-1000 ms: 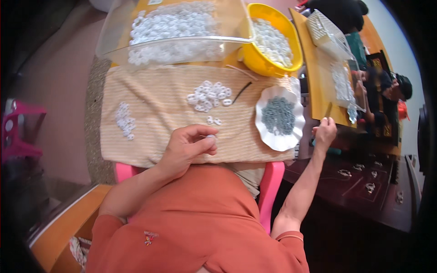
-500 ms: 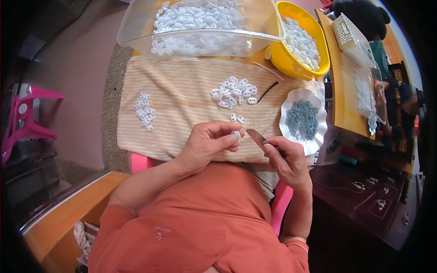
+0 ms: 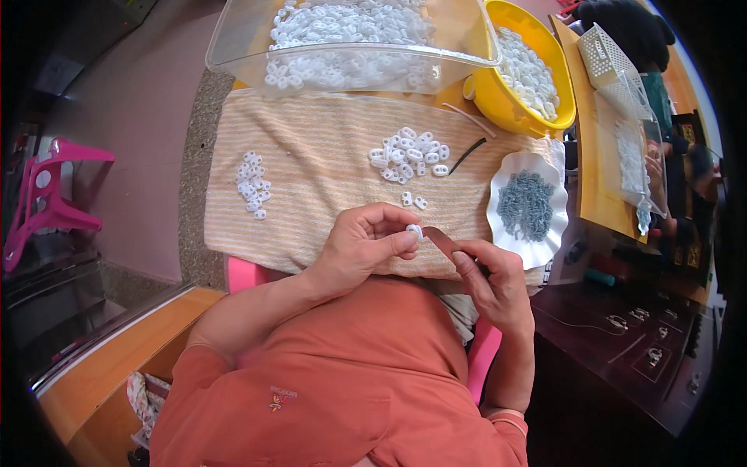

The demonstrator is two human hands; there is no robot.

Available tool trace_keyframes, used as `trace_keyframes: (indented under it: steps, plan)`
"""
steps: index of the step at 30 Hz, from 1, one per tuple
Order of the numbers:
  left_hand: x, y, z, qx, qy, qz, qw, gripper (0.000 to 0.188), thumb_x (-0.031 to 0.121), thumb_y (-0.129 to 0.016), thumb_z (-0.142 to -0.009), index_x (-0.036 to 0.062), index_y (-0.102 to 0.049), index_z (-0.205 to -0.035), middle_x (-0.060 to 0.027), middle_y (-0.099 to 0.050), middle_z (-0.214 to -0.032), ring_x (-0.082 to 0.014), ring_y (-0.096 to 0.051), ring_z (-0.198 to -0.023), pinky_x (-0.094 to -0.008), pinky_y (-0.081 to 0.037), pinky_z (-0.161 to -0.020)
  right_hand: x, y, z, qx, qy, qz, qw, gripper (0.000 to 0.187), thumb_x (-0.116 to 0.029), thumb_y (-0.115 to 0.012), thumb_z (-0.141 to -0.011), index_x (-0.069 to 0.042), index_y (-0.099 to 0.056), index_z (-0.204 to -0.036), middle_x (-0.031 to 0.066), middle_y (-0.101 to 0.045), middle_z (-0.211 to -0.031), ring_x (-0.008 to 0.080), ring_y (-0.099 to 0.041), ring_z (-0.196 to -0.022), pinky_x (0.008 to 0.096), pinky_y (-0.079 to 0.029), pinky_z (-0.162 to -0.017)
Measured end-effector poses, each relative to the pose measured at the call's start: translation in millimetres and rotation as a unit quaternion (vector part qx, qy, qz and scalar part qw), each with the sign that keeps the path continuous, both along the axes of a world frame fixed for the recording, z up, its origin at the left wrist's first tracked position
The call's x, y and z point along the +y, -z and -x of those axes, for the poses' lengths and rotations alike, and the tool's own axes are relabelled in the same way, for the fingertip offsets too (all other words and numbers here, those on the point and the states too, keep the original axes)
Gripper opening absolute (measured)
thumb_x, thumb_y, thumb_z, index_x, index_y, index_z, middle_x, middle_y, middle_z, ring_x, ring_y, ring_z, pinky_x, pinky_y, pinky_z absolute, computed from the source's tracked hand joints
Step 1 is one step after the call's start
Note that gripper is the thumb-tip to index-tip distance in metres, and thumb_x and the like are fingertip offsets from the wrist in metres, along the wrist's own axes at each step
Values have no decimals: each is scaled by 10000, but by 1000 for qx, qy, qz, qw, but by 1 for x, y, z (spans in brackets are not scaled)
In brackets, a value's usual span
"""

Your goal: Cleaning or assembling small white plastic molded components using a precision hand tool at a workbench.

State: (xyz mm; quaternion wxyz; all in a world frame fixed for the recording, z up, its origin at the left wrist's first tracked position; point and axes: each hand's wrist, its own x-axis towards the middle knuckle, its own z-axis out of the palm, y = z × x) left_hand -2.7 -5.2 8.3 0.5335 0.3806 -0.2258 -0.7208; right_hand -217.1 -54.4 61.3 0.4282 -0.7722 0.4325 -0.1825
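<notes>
A striped cloth [image 3: 311, 156] lay spread out, with a clear tub [image 3: 233, 47] and a yellow basin [image 3: 498, 105] of white pieces [image 3: 346, 23] beyond it and a wavy-edged dish [image 3: 523, 253] of bluish-grey bits [image 3: 526, 206] on its right. Over its near part, the right hand [image 3: 492, 280] had its grip clamped on a knife [image 3: 441, 240], while the left hand's [image 3: 366, 237] was pinched on a small white link [image 3: 415, 230] at the blade's tip (whether they touched, I could not tell).
</notes>
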Motion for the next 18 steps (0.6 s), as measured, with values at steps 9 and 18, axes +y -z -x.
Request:
trace_keyframes:
  steps: [9, 18]
  plan:
    - [1, -2, -1, -21, 7, -12, 1000, 242, 36, -624, -876, -23, -592, -1109, -60, -652, -915, -110, -635, -800, -234, -536, -739, 3, 1, -1, -2, -7, 18, 1000, 133, -66, -608, -894, 24, -645, -984, 23, -568, -634, 61, -494, -504, 228, -386, -456]
    - [3, -6, -1, -14, 18, -19, 1000, 302, 26, -595, -891, -28, -564, -1186, -92, -658, -961, -129, -652, -848, -243, -547, -776, 2, 1, 1, 29, -11, 12, 999, 150, -86, -609, -897, 28, -645, -988, 24, -573, -637, 61, -497, -503, 224, -390, -452]
